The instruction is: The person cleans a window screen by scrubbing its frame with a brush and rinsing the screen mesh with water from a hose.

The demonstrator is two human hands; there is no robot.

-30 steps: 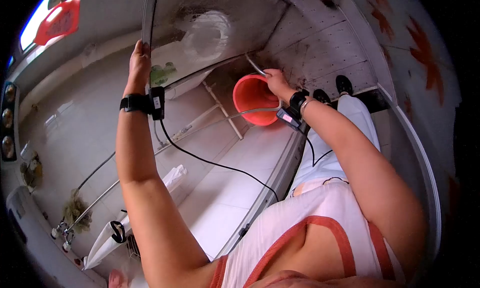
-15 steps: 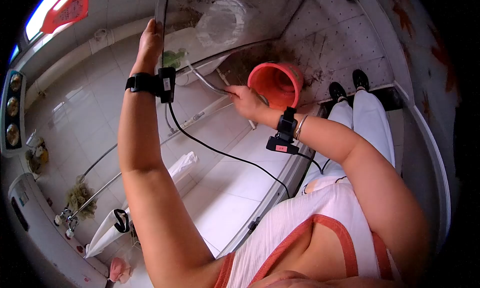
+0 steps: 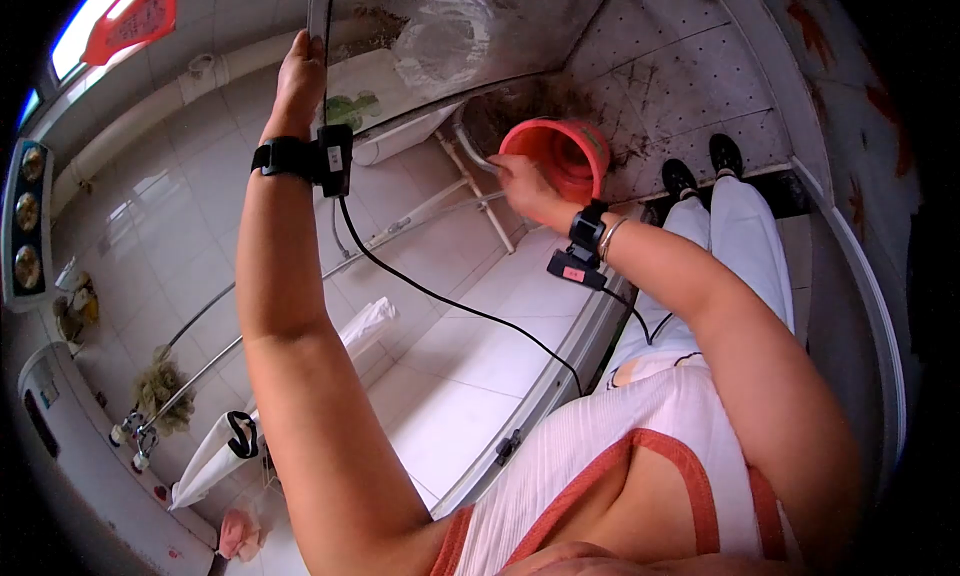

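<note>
My left hand point(image 3: 301, 76) is raised at the upper left, closed round the edge frame point(image 3: 318, 14) of a glass panel. Over the near rim of a red bucket point(image 3: 583, 141), my right hand point(image 3: 527, 188) grips a grey metallic hose point(image 3: 466, 144), which bends up beyond the fingers. A thinner stretch of the hose runs left from this hand toward the wall taps. The bucket's dark inside shows only partly. Each wrist wears a black strap with a small box and a cable.
Wall taps point(image 3: 135, 441) and a mesh sponge point(image 3: 163, 388) are at the lower left. A dirty glass panel point(image 3: 450, 51) stands at the top. My black shoes point(image 3: 726, 156) are on the right, beside a raised door sill. White cloth point(image 3: 213, 468) hangs lower left.
My right hand swung left from the bucket with the hose, then came partway back to its rim. My left hand stays on the frame. The view has shifted slightly.
</note>
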